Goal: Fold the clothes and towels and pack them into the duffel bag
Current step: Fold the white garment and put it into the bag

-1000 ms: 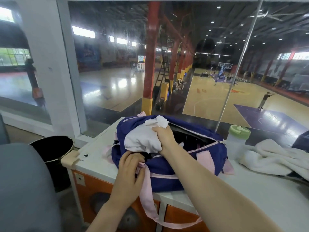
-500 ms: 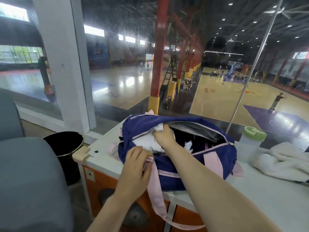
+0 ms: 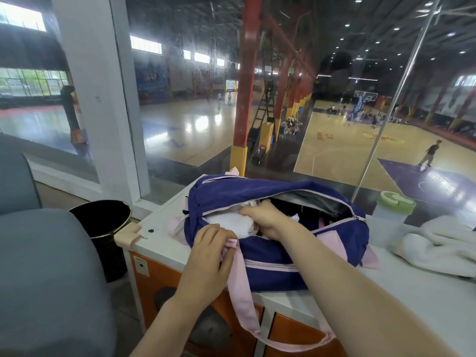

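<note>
A navy duffel bag (image 3: 273,271) with pink straps lies unzipped on a white counter (image 3: 401,295). My left hand (image 3: 208,258) grips the bag's near rim where the pink strap (image 3: 239,292) joins it. My right hand (image 3: 268,217) is inside the opening, holding a white garment (image 3: 226,222) down in the bag's left end; its fingertips are hidden by cloth. Dark clothes show deeper inside. A white towel (image 3: 443,251) lies bunched on the counter to the right of the bag.
A clear bottle with a green lid (image 3: 391,217) stands between bag and towel. A black bin (image 3: 103,228) sits on the floor to the left, beside a grey chair (image 3: 38,279). A glass wall rises right behind the counter.
My right hand has pushed the white garment from above the bag's rim down into the opening. My left hand has kept its hold on the near rim.
</note>
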`<action>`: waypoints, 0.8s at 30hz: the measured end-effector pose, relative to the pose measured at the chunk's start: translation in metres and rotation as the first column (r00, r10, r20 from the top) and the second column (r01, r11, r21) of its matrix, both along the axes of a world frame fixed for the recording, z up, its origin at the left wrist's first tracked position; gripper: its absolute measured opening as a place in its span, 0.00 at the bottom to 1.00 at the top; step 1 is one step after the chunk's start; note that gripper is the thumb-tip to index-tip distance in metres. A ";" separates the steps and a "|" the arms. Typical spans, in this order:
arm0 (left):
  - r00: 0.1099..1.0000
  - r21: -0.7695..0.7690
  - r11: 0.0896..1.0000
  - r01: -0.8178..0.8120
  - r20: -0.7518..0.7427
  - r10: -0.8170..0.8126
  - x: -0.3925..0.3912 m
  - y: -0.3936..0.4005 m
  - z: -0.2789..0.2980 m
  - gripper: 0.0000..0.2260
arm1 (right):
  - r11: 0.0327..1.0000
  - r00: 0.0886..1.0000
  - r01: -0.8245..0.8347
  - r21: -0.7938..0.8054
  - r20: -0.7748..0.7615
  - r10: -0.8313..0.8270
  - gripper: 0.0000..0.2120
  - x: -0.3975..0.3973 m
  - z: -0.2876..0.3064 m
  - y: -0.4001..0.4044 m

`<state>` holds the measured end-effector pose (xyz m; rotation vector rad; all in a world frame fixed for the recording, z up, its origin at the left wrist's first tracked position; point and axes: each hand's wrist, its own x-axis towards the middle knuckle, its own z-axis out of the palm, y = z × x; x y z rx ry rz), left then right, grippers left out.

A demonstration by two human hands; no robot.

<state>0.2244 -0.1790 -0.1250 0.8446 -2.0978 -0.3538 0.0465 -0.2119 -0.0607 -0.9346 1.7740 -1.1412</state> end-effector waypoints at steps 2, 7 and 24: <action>1.000 0.004 1.000 0.000 -0.010 0.000 -0.001 0.000 0.000 0.11 | 0.997 0.996 0.078 -0.030 -0.047 -0.079 0.24 -0.003 0.004 0.006; 1.000 0.012 1.000 -0.024 -0.009 0.025 -0.003 0.001 0.001 0.11 | 0.997 0.945 0.039 -0.071 0.326 -0.014 0.18 0.005 -0.002 0.006; 0.994 0.018 0.998 0.058 -0.096 -0.056 -0.002 0.001 0.004 0.09 | 0.842 0.508 -0.521 0.144 -0.740 0.441 0.14 0.004 0.008 0.025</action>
